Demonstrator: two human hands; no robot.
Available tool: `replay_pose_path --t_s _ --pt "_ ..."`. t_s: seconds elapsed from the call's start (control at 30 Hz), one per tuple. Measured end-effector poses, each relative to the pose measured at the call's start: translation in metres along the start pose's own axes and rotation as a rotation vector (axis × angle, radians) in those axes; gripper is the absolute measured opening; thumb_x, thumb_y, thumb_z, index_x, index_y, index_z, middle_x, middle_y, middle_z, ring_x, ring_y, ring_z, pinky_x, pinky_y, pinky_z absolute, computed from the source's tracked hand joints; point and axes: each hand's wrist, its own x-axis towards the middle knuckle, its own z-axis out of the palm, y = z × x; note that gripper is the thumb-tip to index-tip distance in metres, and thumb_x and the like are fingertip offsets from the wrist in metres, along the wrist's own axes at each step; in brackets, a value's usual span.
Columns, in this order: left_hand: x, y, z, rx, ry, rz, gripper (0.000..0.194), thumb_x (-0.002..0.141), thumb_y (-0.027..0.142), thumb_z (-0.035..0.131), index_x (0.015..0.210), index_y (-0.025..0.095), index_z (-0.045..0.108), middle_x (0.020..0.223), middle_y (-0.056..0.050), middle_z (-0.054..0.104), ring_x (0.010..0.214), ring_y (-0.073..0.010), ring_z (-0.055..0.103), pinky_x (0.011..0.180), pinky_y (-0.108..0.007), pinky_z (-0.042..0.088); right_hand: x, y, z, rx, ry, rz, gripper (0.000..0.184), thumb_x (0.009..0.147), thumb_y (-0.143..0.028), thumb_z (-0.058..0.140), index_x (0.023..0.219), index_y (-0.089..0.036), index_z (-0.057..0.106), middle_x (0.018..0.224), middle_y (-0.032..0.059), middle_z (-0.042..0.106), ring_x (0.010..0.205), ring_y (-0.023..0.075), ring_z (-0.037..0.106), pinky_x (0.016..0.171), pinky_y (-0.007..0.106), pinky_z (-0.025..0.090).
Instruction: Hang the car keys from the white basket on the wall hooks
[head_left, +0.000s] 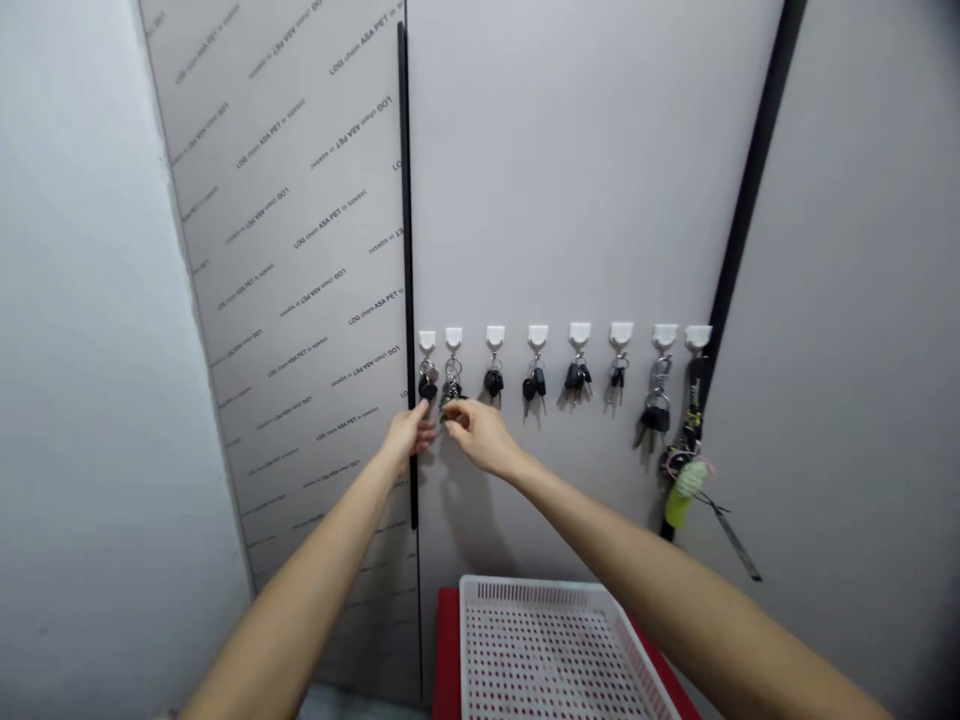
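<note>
Eight white hooks run in a row across the pale panel, and bunches of keys hang from them. My left hand (409, 434) is at the leftmost bunch of black-headed keys (427, 388), its thumb tip just below the black head and its fingers apart. Whether it touches these keys, I cannot tell. My right hand (484, 434) pinches the lower part of the second bunch of keys (453, 386), whose ring still hangs on its hook (454, 338). Its fingers partly hide those keys.
More key bunches (578, 378) hang to the right. At the far right hook, a black lanyard (694, 385) carries a green charm (684, 492). Below, a white perforated basket (547, 592) rests on something red (448, 650). A black strip (407, 220) edges the panel at left.
</note>
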Motion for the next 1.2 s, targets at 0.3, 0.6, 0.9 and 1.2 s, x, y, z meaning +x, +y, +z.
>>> replay_pose_path --t_s 0.3,0.6,0.9,1.2 --pt "-0.041 -0.065 0.041 0.088 -0.422 -0.176 0.043 0.059 0.055 0.038 0.043 0.015 0.035 0.033 0.005 0.038 0.027 -0.0026 0.031 0.031 -0.015 0.017 -0.098 0.069 -0.017 0.742 -0.228 0.755 0.048 0.068 -0.053 0.022 0.040 -0.016 0.032 0.032 -0.0053 0.033 0.028 0.0044 0.032 0.033 0.018 0.025" --pt "-0.055 0.010 0.122 0.004 -0.884 -0.072 0.062 0.055 0.068 0.002 0.035 0.016 0.029 0.026 0.003 0.030 0.023 -0.0032 0.022 0.031 -0.017 0.012 -0.057 0.046 -0.103 1.259 -0.244 0.515 0.056 0.062 -0.064 0.010 0.035 -0.017 0.024 0.030 -0.0057 0.023 0.026 0.0033 0.019 0.031 0.018 0.018" --pt "-0.054 0.000 0.118 0.040 -0.869 -0.091 0.061 0.057 0.066 0.001 0.036 0.016 0.029 0.026 0.003 0.029 0.023 -0.0035 0.021 0.030 -0.017 0.012 -0.062 0.054 -0.092 1.253 -0.308 0.508 0.055 0.063 -0.063 0.013 0.037 -0.016 0.024 0.030 -0.0064 0.025 0.025 0.0020 0.019 0.029 0.016 0.017" --pt "-0.039 -0.008 0.060 0.548 0.250 0.726 0.022 0.061 0.035 0.044 0.072 0.016 0.047 0.082 -0.004 0.049 0.079 -0.0150 0.046 0.068 -0.027 0.036 -0.033 0.047 -0.059 0.551 0.109 0.514 0.027 0.060 -0.040 0.047 0.069 -0.015 0.047 0.062 -0.0008 0.049 0.041 0.0044 0.044 0.035 0.017 0.031"
